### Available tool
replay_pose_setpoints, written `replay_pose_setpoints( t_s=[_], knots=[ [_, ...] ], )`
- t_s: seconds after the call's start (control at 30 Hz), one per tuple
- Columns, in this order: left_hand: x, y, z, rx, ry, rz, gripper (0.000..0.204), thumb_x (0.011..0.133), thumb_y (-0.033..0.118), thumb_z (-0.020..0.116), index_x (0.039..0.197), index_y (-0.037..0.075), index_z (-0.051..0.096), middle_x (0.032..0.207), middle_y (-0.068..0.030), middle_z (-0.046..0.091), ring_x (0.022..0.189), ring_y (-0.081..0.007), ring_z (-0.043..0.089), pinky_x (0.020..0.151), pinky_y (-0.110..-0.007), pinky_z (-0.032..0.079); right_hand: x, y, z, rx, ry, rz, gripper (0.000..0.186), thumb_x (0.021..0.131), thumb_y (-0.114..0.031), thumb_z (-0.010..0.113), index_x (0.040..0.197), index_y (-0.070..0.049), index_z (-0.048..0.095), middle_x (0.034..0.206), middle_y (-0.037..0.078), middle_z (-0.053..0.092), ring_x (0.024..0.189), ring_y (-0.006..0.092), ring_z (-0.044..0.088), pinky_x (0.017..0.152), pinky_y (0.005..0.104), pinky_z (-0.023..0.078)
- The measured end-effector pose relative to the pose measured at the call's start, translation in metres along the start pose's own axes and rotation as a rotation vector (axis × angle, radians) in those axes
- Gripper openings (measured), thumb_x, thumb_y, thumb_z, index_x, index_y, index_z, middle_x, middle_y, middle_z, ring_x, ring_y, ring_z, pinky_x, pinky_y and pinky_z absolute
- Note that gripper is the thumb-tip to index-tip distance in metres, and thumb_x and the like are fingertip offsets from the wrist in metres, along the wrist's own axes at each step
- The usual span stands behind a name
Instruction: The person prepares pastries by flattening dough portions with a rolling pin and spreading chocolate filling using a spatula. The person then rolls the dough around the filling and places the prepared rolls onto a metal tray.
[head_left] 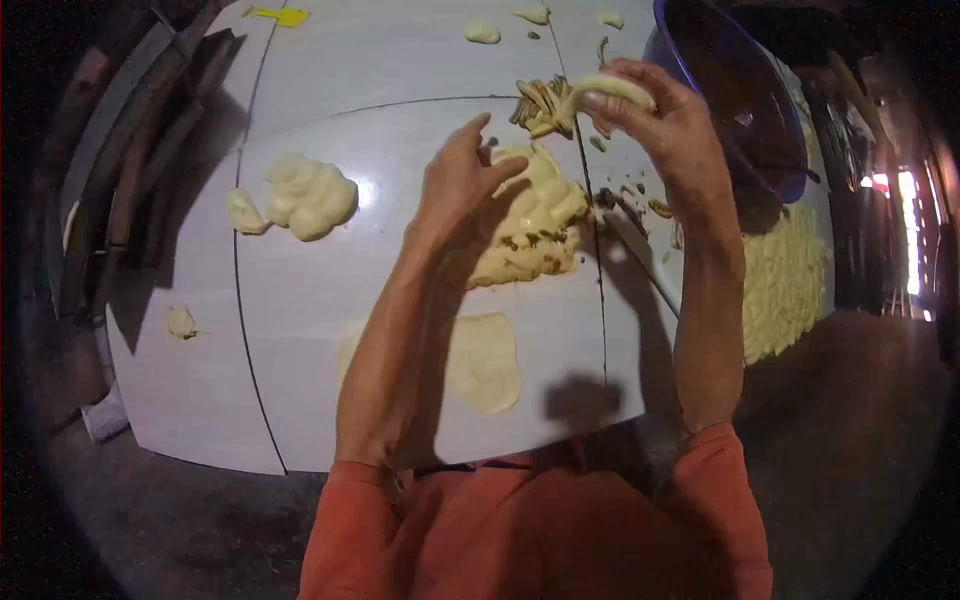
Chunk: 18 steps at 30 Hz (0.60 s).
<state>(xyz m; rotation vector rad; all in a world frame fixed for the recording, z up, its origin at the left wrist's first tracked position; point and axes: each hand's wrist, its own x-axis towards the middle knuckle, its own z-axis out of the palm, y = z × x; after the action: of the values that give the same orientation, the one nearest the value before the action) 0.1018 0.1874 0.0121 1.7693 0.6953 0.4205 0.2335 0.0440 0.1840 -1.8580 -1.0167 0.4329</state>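
Observation:
My right hand [665, 115] is raised over the far right of the white table, its thumb and fingers closed round a pale, curved, dough-like piece [618, 90]. Nothing shows in my left hand [462, 172], which hovers over the middle with thumb and index finger apart. Beside and partly behind it lies a pale yellow, dough-like mass [535, 210] with dark bits along its nearer part. Just beyond that is a small heap of yellow-brown strips [543, 105]. Close to my body, a flat pale sheet [485, 360] is partly hidden by my left forearm.
A rounded pale lump [310, 195] sits left of my left hand. At the far right stands a large purple basin [790, 165], and nearer me spread many pale yellow pieces [785, 290]. Wooden planks [130, 150] lean along the left side. A yellow tool [282, 17] lies far left.

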Motion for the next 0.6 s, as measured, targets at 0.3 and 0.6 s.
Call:
replay_pose_setpoints(
  t_s=[0.3,0.6],
  knots=[
    [-0.152,0.044,-0.005,0.199,0.101,0.178,0.047,0.091,0.023,0.077,0.134,0.007,0.066,0.128,-0.0162,0.07,0.119,-0.0313,0.065,0.098,-0.042,0.053,-0.211,0.074,0.035,0.223,-0.146,0.775,0.03,0.096,-0.024,0.074,0.116,-0.004,0.065,0.095,0.011,0.075,0.08,0.0227,0.074,0.074,0.0364,0.059],
    [-0.298,0.057,0.096,0.758,-0.049,0.348,0.059,0.093,0.035,0.071,0.143,0.007,0.056,0.147,-0.0133,0.057,0.136,-0.0275,0.053,0.112,-0.053,0.037,-0.246,0.082,-0.009,-0.416,-0.217,0.024,0.051,0.102,-0.047,0.058,0.131,-0.005,0.063,0.122,0.018,0.07,0.111,0.0373,0.068,0.092,0.0499,0.054]
  ],
)
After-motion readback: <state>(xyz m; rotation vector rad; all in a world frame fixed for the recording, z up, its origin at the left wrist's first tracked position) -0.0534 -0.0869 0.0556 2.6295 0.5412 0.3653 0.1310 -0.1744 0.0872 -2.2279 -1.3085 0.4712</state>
